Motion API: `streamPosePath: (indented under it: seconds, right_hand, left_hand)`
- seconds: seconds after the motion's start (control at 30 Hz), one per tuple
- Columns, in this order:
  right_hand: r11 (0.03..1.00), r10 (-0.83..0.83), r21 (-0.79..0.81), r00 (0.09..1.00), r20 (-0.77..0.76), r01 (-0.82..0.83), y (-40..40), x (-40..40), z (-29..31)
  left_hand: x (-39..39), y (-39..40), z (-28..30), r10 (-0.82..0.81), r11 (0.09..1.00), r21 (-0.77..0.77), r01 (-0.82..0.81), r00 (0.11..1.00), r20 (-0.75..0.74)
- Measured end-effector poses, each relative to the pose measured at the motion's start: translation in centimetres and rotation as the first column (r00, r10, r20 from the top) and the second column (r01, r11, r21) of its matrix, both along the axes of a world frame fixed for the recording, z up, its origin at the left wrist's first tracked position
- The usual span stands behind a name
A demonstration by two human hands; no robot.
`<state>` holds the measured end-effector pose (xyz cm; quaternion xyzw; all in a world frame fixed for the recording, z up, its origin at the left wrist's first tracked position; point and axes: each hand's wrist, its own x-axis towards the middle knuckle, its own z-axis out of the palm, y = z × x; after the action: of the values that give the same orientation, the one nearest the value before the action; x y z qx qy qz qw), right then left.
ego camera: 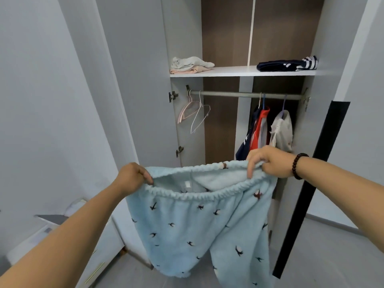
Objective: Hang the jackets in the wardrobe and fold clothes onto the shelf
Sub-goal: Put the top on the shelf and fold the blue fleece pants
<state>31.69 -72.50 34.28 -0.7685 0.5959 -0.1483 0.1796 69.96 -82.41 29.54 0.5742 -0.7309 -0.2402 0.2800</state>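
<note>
From the head view, both arms reach forward in front of an open wardrobe (245, 84). The left hand (133, 177) has its grip clenched on the left end of the elastic waistband of a pair of fluffy light-blue pyjama trousers (197, 221), fingers curled round the gathered edge. The right hand (270, 161) pinches the right end of the same waistband, thumb and fingers folded over the rim; a dark beaded bracelet (299, 166) sits on that wrist. Between the two grips the waistband is stretched wide and gapes open, and the trousers, printed with small dark bird shapes, hang down below both hands towards the floor.

Above and beyond the left grip, a white shelf (234, 71) carries a folded pale pile (190, 65) at its left end and a folded navy garment with white stripes (287, 64) at its right end, well apart from each other. Under the shelf runs a hanging rail (245, 94). Empty hangers (194, 113), pink and white, dangle from the rail's left part, above the left grip. Just beyond the right grip, three garments hang from the rail: a navy jacket (246, 142), a red and grey jacket (259, 129) and a pale grey jacket (282, 129). To the right of the right grip stands the door's dark edge (311, 183).
</note>
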Motion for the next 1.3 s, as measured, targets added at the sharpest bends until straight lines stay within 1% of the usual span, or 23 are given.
streamPosePath:
  seconds: [0.07,0.1,0.13,0.17,0.2,0.23,0.3,0.33,0.37,0.43,0.5,0.53,0.57,0.6,0.67,0.8,0.87,0.9,0.97,1.03,1.17,1.2,1.3]
  right_hand:
    - [0.999,0.009,0.043,0.986,-0.164,-0.002,-0.5,0.2,-0.1]
    - [0.999,-0.021,0.039,0.980,-0.196,0.029,-0.6,0.2,-0.1]
    - [0.997,-0.054,0.036,0.980,-0.192,0.063,-0.5,0.2,0.1]
    - [0.995,-0.085,0.032,0.985,-0.151,0.091,-0.5,0.0,0.3]
    - [0.993,-0.116,0.025,0.989,-0.087,0.119,-0.5,-0.4,0.4]
    - [0.989,-0.147,0.023,0.989,-0.030,0.148,-0.4,-0.9,0.5]
    - [0.985,-0.173,0.022,0.984,0.032,0.172,0.0,-1.6,0.7]
    - [0.984,-0.177,0.026,0.983,0.055,0.176,0.2,-1.9,0.8]
    - [0.983,-0.180,0.041,0.981,0.070,0.178,0.4,-2.2,0.8]
    - [0.978,-0.189,0.100,0.980,0.062,0.182,1.0,-2.3,0.8]
    - [0.967,-0.211,0.142,0.977,-0.011,0.211,1.7,-2.4,0.4]
    - [0.962,-0.221,0.155,0.974,-0.047,0.226,2.1,-2.5,0.1]
    - [0.959,-0.224,0.160,0.972,-0.073,0.233,2.4,-2.7,-0.3]
    - [0.960,-0.217,0.156,0.971,-0.099,0.230,2.7,-3.0,-0.6]
    - [0.968,-0.219,0.095,0.968,-0.120,0.230,3.1,-3.7,-1.1]
    - [0.951,-0.295,-0.080,0.954,0.053,0.299,3.6,-4.6,-0.8]
    - [0.927,-0.311,-0.182,0.944,0.111,0.327,3.7,-4.7,-0.2]
    - [0.915,-0.315,-0.222,0.941,0.127,0.336,3.6,-4.6,0.3]
    - [0.896,-0.318,-0.276,0.936,0.149,0.348,3.6,-4.5,1.2]
    - [0.874,-0.330,-0.309,0.925,0.190,0.375,3.5,-4.5,2.0]
    - [0.799,-0.390,-0.334,0.854,0.346,0.500,3.3,-3.6,3.5]
    - [0.777,-0.416,-0.348,0.843,0.341,0.524,2.8,-3.2,3.7]
    - [0.728,-0.493,-0.425,0.842,0.220,0.538,1.1,-1.2,4.0]
  left_hand:
    - [0.2,0.5,-0.2,-0.011,0.999,0.035,0.016,0.992,-0.124]
    - [0.2,0.9,0.0,-0.014,0.999,0.041,0.022,0.982,-0.189]
    - [0.2,1.2,0.1,-0.026,0.999,0.040,0.036,0.975,-0.222]
    - [0.1,1.5,0.3,-0.058,0.997,0.030,0.065,0.978,-0.201]
    - [0.1,1.8,0.6,-0.099,0.995,0.008,0.100,0.989,-0.111]
    - [0.1,2.2,0.8,-0.127,0.991,-0.029,0.128,0.991,0.032]
    - [0.1,2.7,1.1,-0.147,0.971,-0.136,0.196,0.941,0.305]
    - [0.1,2.8,1.3,-0.163,0.957,-0.159,0.243,0.902,0.399]
    - [0.2,2.9,1.4,-0.202,0.942,-0.148,0.300,0.862,0.464]
    - [0.4,2.6,1.3,-0.329,0.910,-0.041,0.412,0.781,0.531]
    - [0.6,2.2,1.1,-0.430,0.872,0.053,0.486,0.710,0.557]
    - [0.7,2.0,0.9,-0.451,0.865,0.066,0.498,0.713,0.537]
    - [0.8,2.0,0.8,-0.465,0.862,0.062,0.503,0.736,0.491]
    - [1.0,1.9,0.8,-0.477,0.857,0.040,0.514,0.761,0.441]
    - [1.5,1.5,0.8,-0.450,0.865,-0.033,0.501,0.801,0.395]
    - [2.2,1.1,1.4,-0.318,0.885,-0.231,0.404,0.887,0.336]
    - [2.3,1.1,1.8,-0.237,0.901,-0.293,0.321,0.928,0.287]
    - [2.2,1.0,2.1,-0.222,0.907,-0.304,0.290,0.945,0.239]
    - [2.5,0.6,2.6,-0.220,0.926,-0.293,0.239,0.971,0.096]
    - [2.9,0.4,3.1,-0.192,0.955,-0.240,0.174,0.980,-0.053]
    - [2.6,0.6,3.9,-0.104,0.982,-0.178,0.063,0.967,-0.234]
    - [2.1,0.7,4.0,-0.091,0.986,-0.161,0.048,0.958,-0.271]
    - [-0.2,0.9,4.3,-0.021,0.995,-0.099,-0.013,0.939,-0.342]
